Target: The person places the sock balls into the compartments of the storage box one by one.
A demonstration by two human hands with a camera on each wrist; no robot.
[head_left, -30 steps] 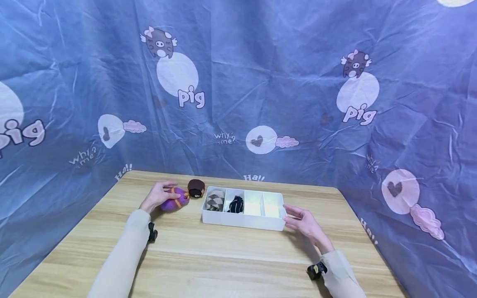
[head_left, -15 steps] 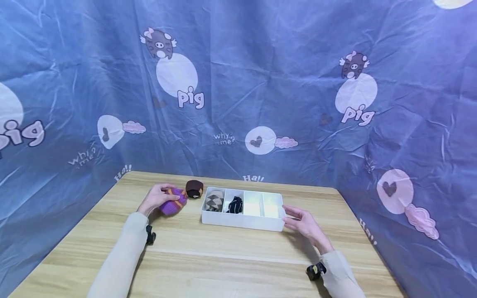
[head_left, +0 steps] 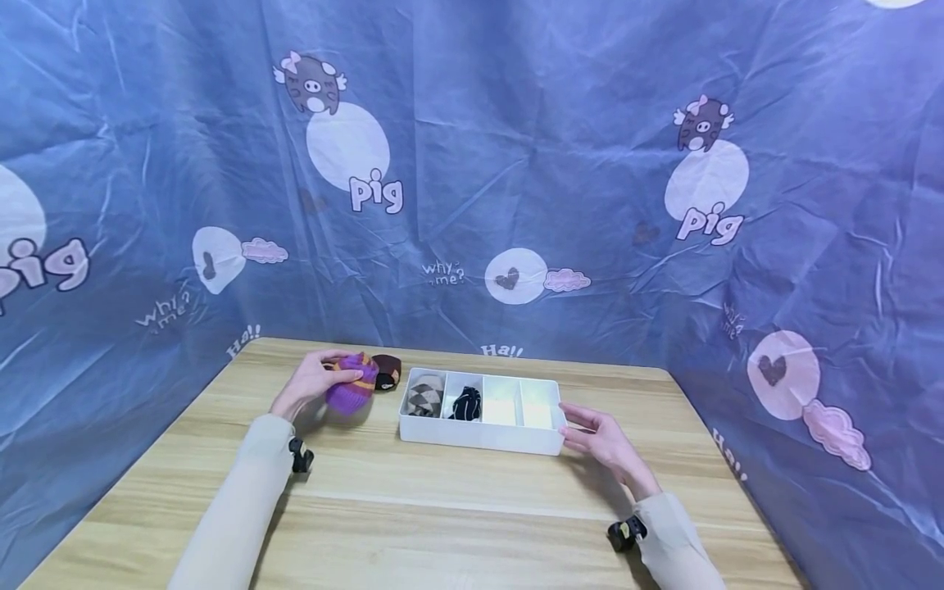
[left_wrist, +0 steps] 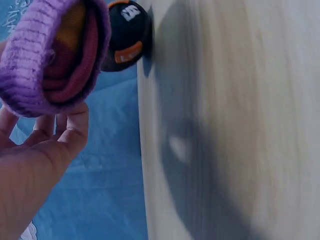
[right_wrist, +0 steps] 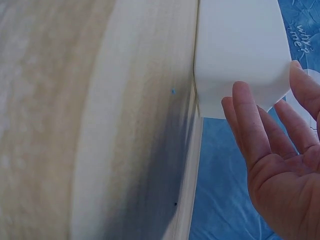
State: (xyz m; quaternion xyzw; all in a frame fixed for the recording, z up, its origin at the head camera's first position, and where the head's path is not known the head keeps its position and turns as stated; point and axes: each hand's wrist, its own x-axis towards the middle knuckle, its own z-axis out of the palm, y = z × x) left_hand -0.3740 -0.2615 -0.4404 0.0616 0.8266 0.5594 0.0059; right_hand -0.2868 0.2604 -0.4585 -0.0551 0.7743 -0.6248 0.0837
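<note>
Left hand: the left hand (head_left: 306, 387) pinches the purple knitted bundle (head_left: 350, 396) between thumb and fingers.
Shift since half a second ago: the bundle is tipped more upright and sits slightly farther back, its orange-striped end now on top; in the head view it overlaps the dark roll's left side. Whether its base clears the wood is hard to tell.
Right hand: the right hand (head_left: 606, 447), fingers spread and nearly straight, rests at the right end of the white box, much as before.
Bundle's knit: soft and rounded, with a thick ribbed purple cuff around a hollow showing maroon and mustard folds.
Dark roll: a squat brown-and-black fabric roll (head_left: 388, 373) with an orange patch, just beyond the bundle.
White box: a smooth, long rectangular box (head_left: 479, 435) between the hands, with four compartments; the leftmost holds a grey diamond-patterned bundle (head_left: 425, 397), the next a black white-lined bundle (head_left: 466, 404).
Table: pale, streaky wood-grained top (head_left: 442, 524).
Backdrop: creased blue cloth (head_left: 472, 164) printed with pigs and hearts.
</note>
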